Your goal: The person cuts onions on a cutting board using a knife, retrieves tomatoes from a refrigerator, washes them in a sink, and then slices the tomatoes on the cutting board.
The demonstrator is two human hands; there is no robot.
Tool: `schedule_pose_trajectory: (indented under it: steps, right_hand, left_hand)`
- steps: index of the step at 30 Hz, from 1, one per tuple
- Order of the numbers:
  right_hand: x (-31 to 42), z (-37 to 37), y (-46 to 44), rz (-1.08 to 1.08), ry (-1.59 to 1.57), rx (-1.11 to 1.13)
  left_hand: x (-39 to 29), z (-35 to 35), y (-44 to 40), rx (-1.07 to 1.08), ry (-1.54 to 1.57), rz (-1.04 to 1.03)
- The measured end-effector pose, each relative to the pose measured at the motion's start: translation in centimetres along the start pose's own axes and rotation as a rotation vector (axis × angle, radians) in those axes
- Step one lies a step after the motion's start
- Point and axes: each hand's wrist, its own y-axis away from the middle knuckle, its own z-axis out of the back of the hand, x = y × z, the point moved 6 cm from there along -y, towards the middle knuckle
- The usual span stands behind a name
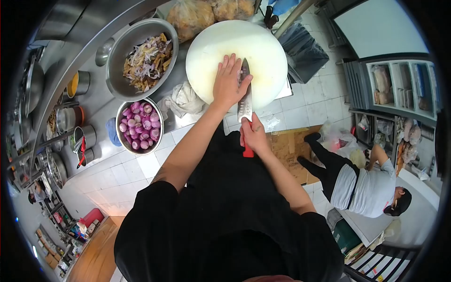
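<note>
A kitchen knife with a red handle and a dimpled blade lies over the round white cutting board, its tip pointing away from me. My right hand is closed around the handle, near the board's front edge. My left hand rests on the board to the left of the blade, fingers stretched out and thumb reaching across the blade. Whether something small lies beneath my left palm is hidden. Faint yellowish stains mark the board's surface.
Left of the board stand a large metal bowl of sliced onions and brownish pieces and a smaller bowl of peeled purple onions. A crumpled cloth lies between. Bagged food sits behind. At right, another person bends over.
</note>
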Motion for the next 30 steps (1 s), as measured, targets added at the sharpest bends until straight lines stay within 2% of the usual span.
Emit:
schedule_pose_trajectory:
  steps: [5,8,16,17,19,20,21,23,24,25,26,27,29,30]
  right_hand:
    - [0.7,-0.6,0.0,0.058,0.046,-0.038]
    - [1.3,-2.1,0.1,0.045,0.007,0.041]
    - [0.9,-4.1,-0.8,0.049,-0.029,0.095]
    - [1.2,-4.1,-0.6,0.085,0.020,0.103]
    - [2.1,-5.0,-1.0,0.123,0.066,0.112]
    - [4.3,-5.9,-1.0,0.338,0.195,0.097]
    - [6.6,-7.1,-0.6,0.548,0.326,0.077]
    - [11.4,-11.0,-0.8,0.576,0.544,0.124]
    - [14.1,-12.5,-0.7,0.582,0.542,0.122]
    - [16.3,-14.7,-0.4,0.577,0.655,0.186]
    - [17.3,-16.3,-0.2,0.574,0.769,0.258]
    - [17.2,-17.0,-0.4,0.590,0.764,0.271]
    - [16.7,-16.7,-1.0,0.651,0.677,0.237]
    - [16.4,-15.3,-0.9,0.667,0.666,0.210]
  left_hand:
    - [-0.5,-1.1,0.4,-0.113,0.043,0.054]
    - [-0.2,-0.8,0.3,-0.144,0.097,0.091]
    - [0.9,-0.1,0.6,-0.119,0.238,0.045]
    - [0.8,0.6,0.6,-0.120,0.236,0.042]
    - [1.6,3.0,0.5,-0.219,0.540,0.120]
    - [1.9,4.7,-0.1,-0.214,0.540,0.116]
    - [3.2,7.5,-0.6,-0.296,0.576,0.187]
    - [7.6,13.7,-1.8,-0.465,0.642,0.329]
    - [10.5,16.5,-2.3,-0.556,0.671,0.396]
    - [15.4,18.5,-2.9,-0.764,0.852,0.278]
    - [17.1,21.0,-3.2,-0.895,1.032,0.390]
    - [20.5,22.4,-3.0,-0.909,1.018,0.379]
    - [28.4,21.0,-2.8,-0.858,1.718,0.438]
    - [29.0,21.5,-2.8,-0.868,1.712,0.432]
